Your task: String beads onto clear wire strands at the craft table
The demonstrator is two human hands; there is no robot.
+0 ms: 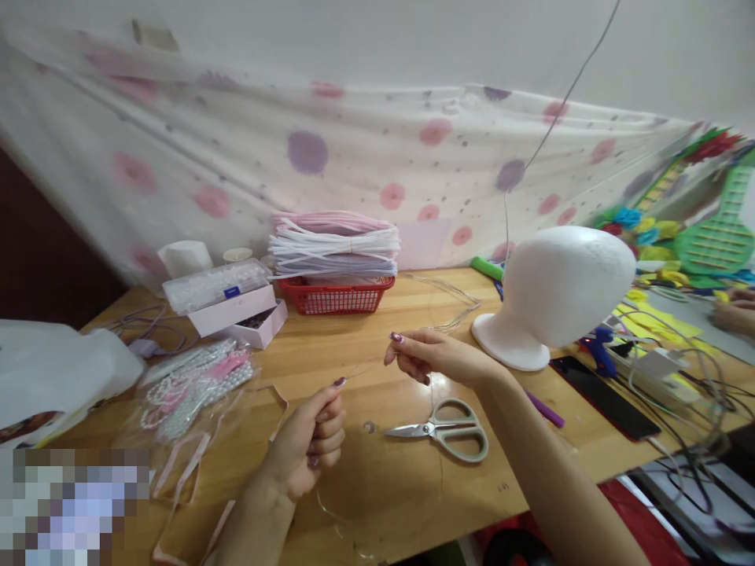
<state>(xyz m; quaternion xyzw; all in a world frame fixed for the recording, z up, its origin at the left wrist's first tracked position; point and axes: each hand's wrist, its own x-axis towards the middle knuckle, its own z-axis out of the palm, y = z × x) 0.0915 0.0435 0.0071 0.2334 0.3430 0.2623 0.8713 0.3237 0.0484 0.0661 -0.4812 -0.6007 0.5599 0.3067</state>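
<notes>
My left hand (322,432) is closed in a fist, its thumb pressed on a thin clear thread. Up and to the right, my right hand (416,354) pinches the same thread between thumb and finger, so a short length spans the gap between the hands. A loop of the thread hangs down to the wooden table. Scissors (433,429) with grey handles lie below my right hand, their blades pointing left. Beside their tips is a small clear piece (369,427), too small to make out.
A white foam head (566,287) stands at the right, near a phone (605,398) and cables. Behind are a red basket (336,297) with pipe cleaners and a small box (259,324). Bagged pearl strings (200,385) lie left. Another person's hand (737,313) shows far right.
</notes>
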